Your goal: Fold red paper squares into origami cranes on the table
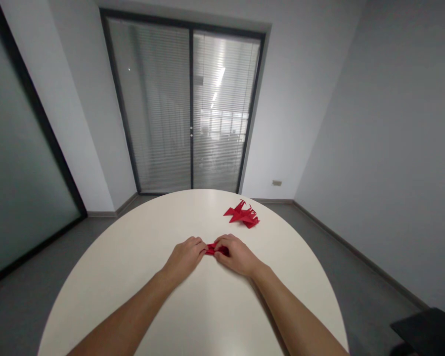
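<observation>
A small piece of folded red paper (210,249) lies on the white table between my two hands. At its left end the fingers of my left hand (187,257) press together on it. My right hand (235,253) pinches the other end, thumb toward me and fingers curled over the top. Much of the paper is hidden under the fingers, so its full shape cannot be made out. Beyond my right hand sit several folded red paper cranes (243,215), bunched together with pointed tips sticking up.
The round white table (133,257) fills the lower middle. Past its far edge stands a glass partition with blinds (163,113). A frosted panel (18,148) is on the left, a grey wall on the right. A dark object (430,329) shows at the lower right.
</observation>
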`<state>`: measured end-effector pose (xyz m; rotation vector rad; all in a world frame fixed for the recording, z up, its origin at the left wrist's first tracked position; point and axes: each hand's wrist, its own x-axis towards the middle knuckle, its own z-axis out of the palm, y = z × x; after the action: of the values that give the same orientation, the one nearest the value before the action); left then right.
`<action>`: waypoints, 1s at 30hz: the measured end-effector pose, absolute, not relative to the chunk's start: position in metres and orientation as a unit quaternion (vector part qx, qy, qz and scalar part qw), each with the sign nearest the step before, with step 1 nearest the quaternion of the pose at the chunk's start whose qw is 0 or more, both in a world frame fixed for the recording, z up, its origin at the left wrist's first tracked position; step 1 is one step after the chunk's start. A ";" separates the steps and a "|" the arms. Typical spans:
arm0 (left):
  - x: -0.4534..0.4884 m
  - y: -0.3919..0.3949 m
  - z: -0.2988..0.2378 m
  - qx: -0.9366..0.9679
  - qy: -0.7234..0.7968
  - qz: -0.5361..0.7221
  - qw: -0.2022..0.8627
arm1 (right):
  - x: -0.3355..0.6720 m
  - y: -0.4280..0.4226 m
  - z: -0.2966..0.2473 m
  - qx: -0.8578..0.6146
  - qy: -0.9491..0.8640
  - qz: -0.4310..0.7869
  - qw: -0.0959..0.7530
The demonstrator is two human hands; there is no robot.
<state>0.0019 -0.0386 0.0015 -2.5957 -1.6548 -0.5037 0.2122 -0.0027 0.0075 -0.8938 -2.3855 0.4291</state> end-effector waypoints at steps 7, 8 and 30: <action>0.003 -0.039 0.005 -0.833 -0.527 -0.168 -0.013 | 0.210 -0.001 0.006 -0.366 -0.872 0.158 0.284; 0.002 -0.040 0.005 -0.836 -0.522 -0.167 -0.013 | 0.209 -0.001 0.005 -0.371 -0.869 0.160 0.287; 0.002 -0.036 -0.002 -0.846 -0.494 -0.200 -0.002 | 0.200 -0.004 0.005 -0.420 -0.859 0.158 0.247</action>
<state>0.0024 -0.0362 -0.0019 -2.6619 -1.5545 -0.6288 0.2002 -0.0038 0.0054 -1.1452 -2.3425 0.4302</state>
